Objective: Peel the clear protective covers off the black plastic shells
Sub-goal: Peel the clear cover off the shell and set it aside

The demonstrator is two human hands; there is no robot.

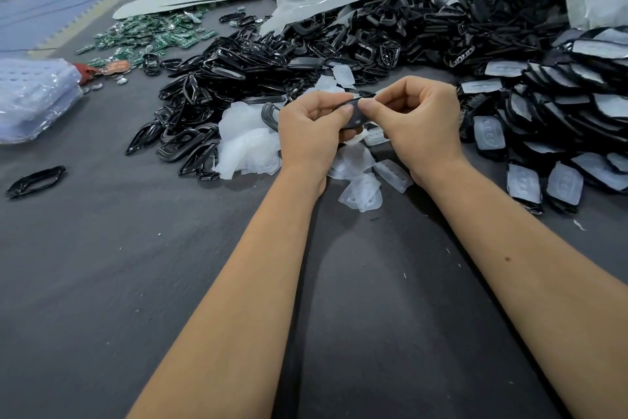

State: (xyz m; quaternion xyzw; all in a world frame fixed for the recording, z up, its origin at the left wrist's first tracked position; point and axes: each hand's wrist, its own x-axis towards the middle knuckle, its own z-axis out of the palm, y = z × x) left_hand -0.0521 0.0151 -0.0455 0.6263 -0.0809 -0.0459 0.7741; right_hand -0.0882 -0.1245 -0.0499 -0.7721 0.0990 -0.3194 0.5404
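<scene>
Two hands hold one black shell over the gray table.

I see my left hand (311, 128) and right hand (419, 121) with fingers curled, both pinching the same black shell (356, 116) right in the middle. My thumbs meet on top of it. Peeled clear covers (362, 192) lie just under my hands at 6 o'clock. Shells that still have covers (560, 133) are piled at 3 o'clock. Bare black frames (217, 89) are heaped at 10 o'clock.
</scene>
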